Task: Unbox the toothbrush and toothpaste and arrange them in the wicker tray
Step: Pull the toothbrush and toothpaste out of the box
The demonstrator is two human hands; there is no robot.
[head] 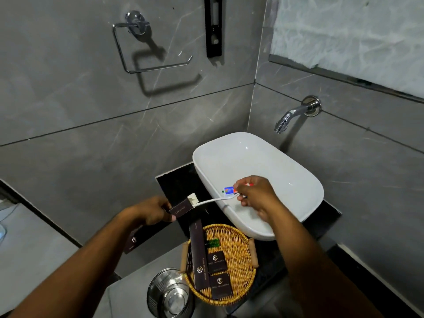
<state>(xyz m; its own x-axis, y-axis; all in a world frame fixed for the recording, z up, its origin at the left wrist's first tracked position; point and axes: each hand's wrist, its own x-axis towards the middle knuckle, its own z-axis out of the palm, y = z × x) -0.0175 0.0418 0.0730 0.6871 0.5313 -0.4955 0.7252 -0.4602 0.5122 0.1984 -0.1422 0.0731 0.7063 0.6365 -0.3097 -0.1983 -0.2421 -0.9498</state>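
Note:
My left hand [152,211] grips a long dark dental kit box [180,208] with its white end flap open. A white toothbrush [213,199] sticks partly out of that open end. My right hand [254,193] pinches the toothbrush's free end together with a small red, white and blue toothpaste tube [229,190], above the sink's near rim. The round wicker tray [238,239] sits below on the dark counter. It holds another long dark box [198,253], two small dark boxes [216,261] and a small green item [213,243].
A white vessel sink [257,161] stands on the black counter, with a chrome tap [296,113] on the wall above it. A steel bin [169,292] stands left of the tray. A chrome towel ring [146,49] hangs on the grey tiled wall.

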